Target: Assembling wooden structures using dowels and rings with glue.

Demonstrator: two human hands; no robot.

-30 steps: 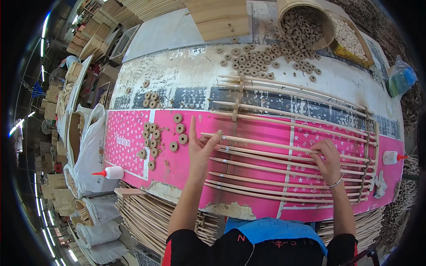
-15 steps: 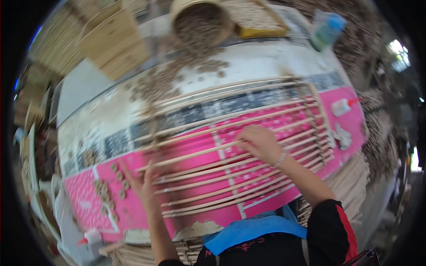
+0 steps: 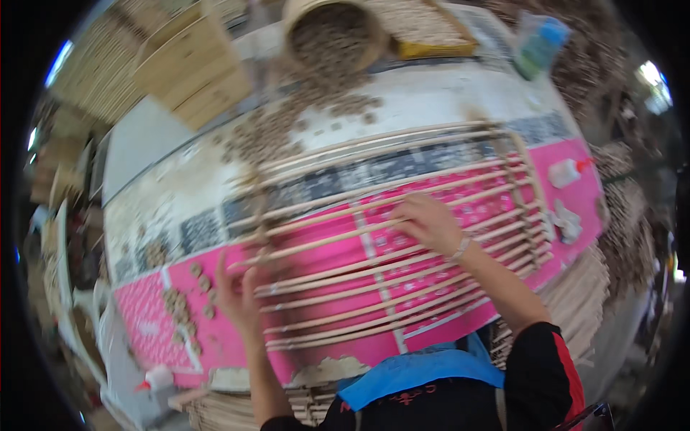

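A rack of thin wooden rods [image 3: 338,293] lies across the table, with crosswise wooden bars [image 3: 533,210] near its right end. My right hand [image 3: 431,226] is closed, fingertips pinching one rod [image 3: 323,243] right of its middle. At that rod's left end, my left hand [image 3: 241,305] has its fingers spread, the rod's tip passing between them. Whether those fingers touch the tip is blurred. Small round wooden pieces [image 3: 176,305] lie left of my left hand.
Brown wooden pieces spill from a round tub [image 3: 293,29] at the back. Beside it stands a yellow tray [image 3: 431,49]. A wooden box [image 3: 190,61] is at the back left. Red-tipped white bottles [image 3: 564,174], a crumpled white cloth [image 3: 568,223] and a blue-capped bottle [image 3: 535,54] sit around the table.
The whole view has shifted slightly, moving the scene a little to the right. My left fingers have turned more upright around the rod's end; my right hand keeps its pinch.
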